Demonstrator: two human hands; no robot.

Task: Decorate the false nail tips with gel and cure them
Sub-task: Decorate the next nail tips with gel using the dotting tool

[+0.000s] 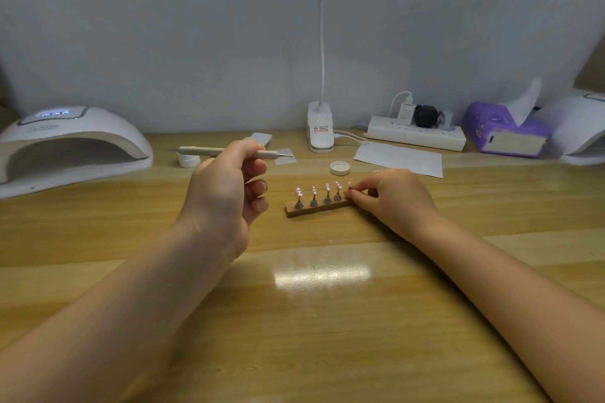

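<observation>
Steadying the wooden holder (319, 208) of nail tips (327, 187) at three o'clock with right hand (389, 196) pinching, left hand (226, 186) gripping dotting tool (229, 151) raised at ten o'clock, ready.

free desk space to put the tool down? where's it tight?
Free: the bare desk between the forearms, nearer than the nail stand; also the strip between the left lamp and the left hand, which holds the tool. Crowded: the back edge, with lid, paper, power strip and tissue box. The right hand pinches at the stand's right end.
</observation>
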